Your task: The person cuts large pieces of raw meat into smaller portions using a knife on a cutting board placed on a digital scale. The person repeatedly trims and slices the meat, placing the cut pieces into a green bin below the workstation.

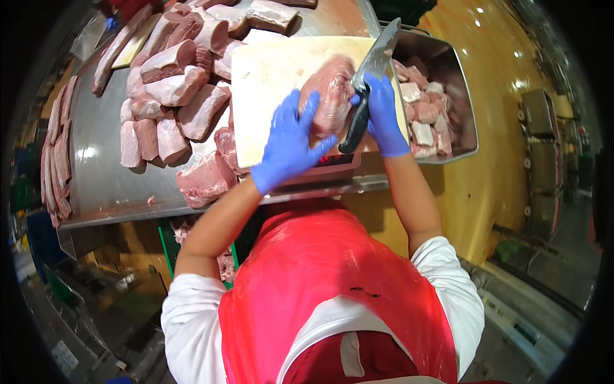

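Observation:
A cream cutting board [265, 67] bears a piece of pink meat [325, 86], slightly blurred. My left hand [284, 141], in a blue glove, has its fingers spread beside the lower left of this piece; whether they press on it is unclear. My right hand [385, 115], also gloved in blue, grips a large knife near the meat's right side. The knife's blade [380, 48] points up and to the right, and its black handle [352, 131] extends down-left past my fingers. A red display shows below the board's edge, partly hidden by my left hand.
Many pork cuts [173, 83] are piled on the steel table [102, 179] at left, with long strips [54, 153] along its far side. A steel tray [467, 96] of meat chunks [425, 112] stands right of the board. A green crate [169, 246] sits under the table.

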A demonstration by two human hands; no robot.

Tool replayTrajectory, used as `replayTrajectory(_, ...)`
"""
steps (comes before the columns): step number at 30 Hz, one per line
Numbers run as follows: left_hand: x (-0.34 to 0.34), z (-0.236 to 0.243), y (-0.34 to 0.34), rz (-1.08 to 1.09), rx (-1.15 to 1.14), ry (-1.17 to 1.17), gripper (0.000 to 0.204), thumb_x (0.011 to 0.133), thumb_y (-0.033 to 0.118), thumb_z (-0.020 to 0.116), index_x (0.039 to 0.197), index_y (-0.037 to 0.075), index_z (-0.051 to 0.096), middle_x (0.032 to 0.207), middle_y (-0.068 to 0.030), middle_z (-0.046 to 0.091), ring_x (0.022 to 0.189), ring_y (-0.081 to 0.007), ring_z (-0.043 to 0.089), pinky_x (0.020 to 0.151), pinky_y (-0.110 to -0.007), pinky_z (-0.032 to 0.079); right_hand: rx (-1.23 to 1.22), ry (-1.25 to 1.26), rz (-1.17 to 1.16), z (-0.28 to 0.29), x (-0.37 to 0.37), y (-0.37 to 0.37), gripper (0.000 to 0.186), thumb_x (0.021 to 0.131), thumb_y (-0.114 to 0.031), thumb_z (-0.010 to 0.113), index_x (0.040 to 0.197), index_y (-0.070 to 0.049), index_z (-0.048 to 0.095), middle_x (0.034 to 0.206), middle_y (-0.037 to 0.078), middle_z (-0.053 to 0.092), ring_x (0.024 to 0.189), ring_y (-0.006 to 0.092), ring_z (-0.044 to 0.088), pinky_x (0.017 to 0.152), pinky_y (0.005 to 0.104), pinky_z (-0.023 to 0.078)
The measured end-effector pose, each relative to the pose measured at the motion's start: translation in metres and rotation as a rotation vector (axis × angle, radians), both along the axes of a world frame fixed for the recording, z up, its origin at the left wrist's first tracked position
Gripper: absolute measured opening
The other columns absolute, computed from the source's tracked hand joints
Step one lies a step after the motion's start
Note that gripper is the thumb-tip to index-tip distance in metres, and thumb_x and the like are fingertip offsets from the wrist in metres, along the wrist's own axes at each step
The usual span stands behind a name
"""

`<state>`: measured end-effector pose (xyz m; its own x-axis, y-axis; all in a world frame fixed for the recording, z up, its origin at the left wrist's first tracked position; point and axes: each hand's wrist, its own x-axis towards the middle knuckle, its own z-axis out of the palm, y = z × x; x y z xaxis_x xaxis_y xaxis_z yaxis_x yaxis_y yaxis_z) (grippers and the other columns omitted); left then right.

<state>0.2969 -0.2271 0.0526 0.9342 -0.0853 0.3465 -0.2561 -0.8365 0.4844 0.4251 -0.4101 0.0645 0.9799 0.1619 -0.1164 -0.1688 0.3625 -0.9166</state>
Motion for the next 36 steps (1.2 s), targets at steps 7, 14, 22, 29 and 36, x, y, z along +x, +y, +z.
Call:
replayTrajectory(7,-0.007,-0.007,0.022,0.105,-0.445,0.09,0.069,0.095,0.031,0.066,0.155,0.01,0.04,0.153,-0.0298,0.036,0.143,-0.0441,0.037,0.119,-0.047,0.03,-0.175,0.024,0.178,0.001,0.012,0.025,0.015,0.1,-0.016,0.055,0.108,-0.004,0.053,0.078,0.006,0.06,0.055,0.0132,0.057,0.05,0.0269,0.049)
replayTrajectory(14,0.059,0.0,0.071,-0.126,-0.535,0.154,0.056,0.104,0.027,0.057,0.153,0.004,0.042,0.161,-0.0207,0.034,0.153,-0.0284,0.026,0.124,-0.038,0.022,-0.264,-0.131,0.204,0.017,-0.035,0.047,0.019,0.101,-0.017,0.055,0.111,-0.001,0.049,0.081,0.007,0.06,0.058,0.0113,0.058,0.05,0.0264,0.047)
replayTrajectory(22,-0.072,0.014,0.106,0.212,-0.728,0.089,0.023,0.094,0.007,0.066,0.116,0.001,0.07,0.106,-0.0107,0.072,0.096,-0.0194,0.069,0.088,-0.031,0.053,-0.971,-0.532,0.533,0.047,-0.117,0.034,0.051,0.1,-0.013,0.049,0.149,-0.002,0.038,0.109,0.031,0.065,0.101,0.0491,0.064,0.088,0.05,0.051)
replayTrajectory(29,-0.085,0.008,0.103,0.303,-0.562,0.007,0.018,0.09,0.006,0.07,0.107,0.004,0.073,0.093,-0.0085,0.071,0.081,-0.0192,0.067,0.075,-0.032,0.053,-1.208,-0.456,0.774,0.083,-0.122,0.028,0.073,0.096,-0.006,0.049,0.162,-0.016,0.019,0.108,0.03,0.065,0.094,0.0502,0.063,0.083,0.0546,0.05)
replayTrajectory(36,-0.046,0.024,0.052,0.23,-0.288,-0.077,0.038,0.084,0.021,0.078,0.119,0.008,0.069,0.091,-0.0131,0.064,0.082,-0.0259,0.063,0.075,-0.037,0.052,-1.169,-0.362,0.724,0.105,-0.148,-0.069,0.069,0.099,-0.008,0.05,0.162,-0.016,0.023,0.094,0.027,0.067,0.085,0.0479,0.064,0.077,0.0504,0.05)
